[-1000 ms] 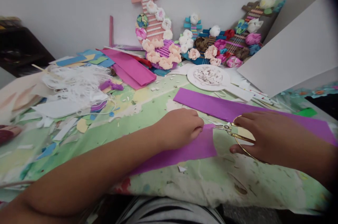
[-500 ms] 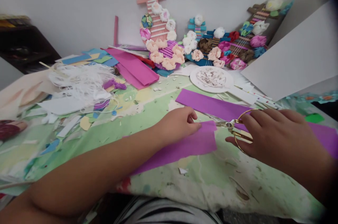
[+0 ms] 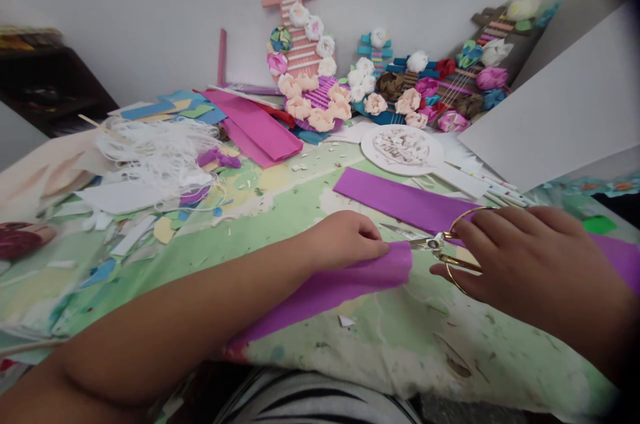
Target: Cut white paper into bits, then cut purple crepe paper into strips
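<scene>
My left hand (image 3: pixel 350 241) pinches the upper edge of a purple crepe paper strip (image 3: pixel 320 301), close to its right end. The strip runs down to the lower left, partly hidden under my forearm. In my right hand (image 3: pixel 530 257) are gold-handled scissors (image 3: pixel 434 244), with fingers and thumb through the loops. Their blades point left and stand apart at the paper's upper right corner; one blade shows above the edge. A second, folded purple paper strip (image 3: pixel 395 201) lies behind the scissors and passes beneath my right hand.
White string (image 3: pixel 155 151) and paper scraps lie at the left. Pink paper (image 3: pixel 255 127) sits further back. A white round piece (image 3: pixel 403 147) holds small bits. Flower-decorated guitar shapes (image 3: pixel 300 44) lean against the wall. A white board (image 3: pixel 560 97) stands at the right.
My left hand has shifted slightly right and down along the paper. The scissors' blades have opened wider, and the paper's right end has curled and moved a little.
</scene>
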{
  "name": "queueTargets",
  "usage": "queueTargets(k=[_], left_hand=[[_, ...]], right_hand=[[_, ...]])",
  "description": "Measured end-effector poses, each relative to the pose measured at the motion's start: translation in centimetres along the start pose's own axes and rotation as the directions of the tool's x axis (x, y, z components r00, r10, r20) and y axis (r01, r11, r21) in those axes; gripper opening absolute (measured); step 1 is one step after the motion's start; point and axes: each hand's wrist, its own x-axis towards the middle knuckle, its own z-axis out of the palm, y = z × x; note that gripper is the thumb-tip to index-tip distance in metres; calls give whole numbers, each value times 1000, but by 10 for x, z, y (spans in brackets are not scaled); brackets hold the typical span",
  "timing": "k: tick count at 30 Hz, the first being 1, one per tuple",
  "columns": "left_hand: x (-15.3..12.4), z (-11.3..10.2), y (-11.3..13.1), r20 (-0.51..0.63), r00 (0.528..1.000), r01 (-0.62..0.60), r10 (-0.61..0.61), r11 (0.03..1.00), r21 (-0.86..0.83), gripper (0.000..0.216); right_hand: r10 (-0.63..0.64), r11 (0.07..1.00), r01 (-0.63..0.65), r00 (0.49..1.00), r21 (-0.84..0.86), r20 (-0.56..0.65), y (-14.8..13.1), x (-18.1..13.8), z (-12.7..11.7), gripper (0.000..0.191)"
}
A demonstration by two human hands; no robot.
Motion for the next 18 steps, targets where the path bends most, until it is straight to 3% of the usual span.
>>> queueTargets(k=[10,18], left_hand=[[-1,9,-5,24,1000,19,-16,991,-134,24],[1,13,-4,42,996,85,-79,984,-155,29]], right_hand=[[5,999,-8,999,53,47,-1,-2,-2,36],[30,999,-30,999,21,-28,-5,-5,5,35]])
